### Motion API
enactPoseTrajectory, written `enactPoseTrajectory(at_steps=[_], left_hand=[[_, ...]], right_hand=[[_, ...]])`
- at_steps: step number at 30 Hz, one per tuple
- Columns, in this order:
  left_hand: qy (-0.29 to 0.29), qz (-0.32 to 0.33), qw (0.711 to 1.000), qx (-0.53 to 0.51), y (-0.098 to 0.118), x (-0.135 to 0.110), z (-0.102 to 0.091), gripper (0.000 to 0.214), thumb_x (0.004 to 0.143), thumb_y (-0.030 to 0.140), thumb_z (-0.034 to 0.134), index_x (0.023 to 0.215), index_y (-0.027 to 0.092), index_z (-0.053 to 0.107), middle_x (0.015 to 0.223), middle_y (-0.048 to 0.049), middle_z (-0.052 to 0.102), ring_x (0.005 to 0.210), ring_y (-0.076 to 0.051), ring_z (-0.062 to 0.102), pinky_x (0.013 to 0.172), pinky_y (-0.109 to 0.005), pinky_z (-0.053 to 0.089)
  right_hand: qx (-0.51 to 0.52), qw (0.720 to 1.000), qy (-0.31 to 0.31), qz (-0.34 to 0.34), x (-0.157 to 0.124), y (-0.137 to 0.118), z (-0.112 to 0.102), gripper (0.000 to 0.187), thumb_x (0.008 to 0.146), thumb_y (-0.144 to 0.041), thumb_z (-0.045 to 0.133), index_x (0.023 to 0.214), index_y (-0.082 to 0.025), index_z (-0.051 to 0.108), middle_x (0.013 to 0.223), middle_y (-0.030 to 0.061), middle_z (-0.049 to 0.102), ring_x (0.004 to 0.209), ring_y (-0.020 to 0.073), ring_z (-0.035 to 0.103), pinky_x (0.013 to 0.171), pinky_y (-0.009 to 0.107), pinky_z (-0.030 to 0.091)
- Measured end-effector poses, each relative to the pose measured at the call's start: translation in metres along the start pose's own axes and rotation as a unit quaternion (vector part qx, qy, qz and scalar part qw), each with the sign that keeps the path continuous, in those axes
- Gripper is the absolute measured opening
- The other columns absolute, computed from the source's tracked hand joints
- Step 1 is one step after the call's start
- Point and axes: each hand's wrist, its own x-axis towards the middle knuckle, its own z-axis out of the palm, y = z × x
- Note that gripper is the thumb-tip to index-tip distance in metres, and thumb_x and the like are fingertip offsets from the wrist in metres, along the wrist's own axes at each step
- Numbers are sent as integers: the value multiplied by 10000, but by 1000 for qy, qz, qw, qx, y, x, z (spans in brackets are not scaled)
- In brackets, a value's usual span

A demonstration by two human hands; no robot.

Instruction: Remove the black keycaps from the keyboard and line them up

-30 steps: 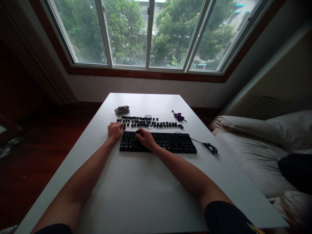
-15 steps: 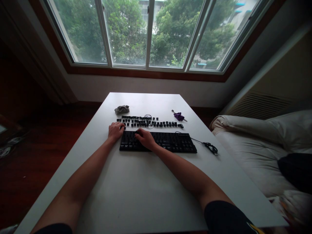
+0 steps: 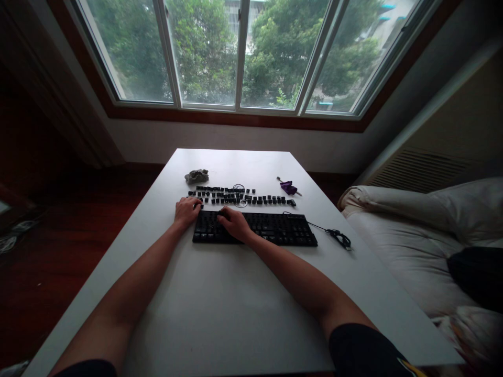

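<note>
A black keyboard (image 3: 271, 228) lies across the white table in front of me. My right hand (image 3: 234, 222) rests over its left half, thumb and fingers pinched on a small black piece that looks like a keycap, hard to tell against the keyboard. By the keyboard's upper left corner is my left hand (image 3: 186, 211), fingers curved and apart, close to some loose keycaps; I see nothing held in it. Several black keycaps (image 3: 271, 200) stand in uneven rows just behind the keyboard.
A grey crumpled cloth (image 3: 196, 176) lies at the back left of the table (image 3: 220, 309). On the back right is a purple cloth (image 3: 288, 187) with a thin stick-like tool. The keyboard's bundled cable (image 3: 338, 238) lies to the right, and a sofa (image 3: 401, 246) stands beyond the table edge.
</note>
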Motion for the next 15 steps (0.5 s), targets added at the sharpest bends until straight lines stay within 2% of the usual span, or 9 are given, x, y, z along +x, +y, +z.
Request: enactPoseTrajectory(at_steps=[10,15], left_hand=[[6,7,1000,-1,1,0,0,213,906,324,531,973,278,728,1078,-49,708,1077,-285,548,912,-428,399],[7,4,1000,-1,1,0,0,207,907,317,535,974,272,726,1095,-49,706,1091,-283,542,923,-425,395]], right_hand=[[2,1000,2,-4,0,3,0,172,867,-335,575,912,-189,653,632,-35,533,584,127,459,590,244,332],[-1,1000,0,1,0,2,1,193,869,-343,572,931,-185,664,663,-21,571,599,133,473,603,245,342]])
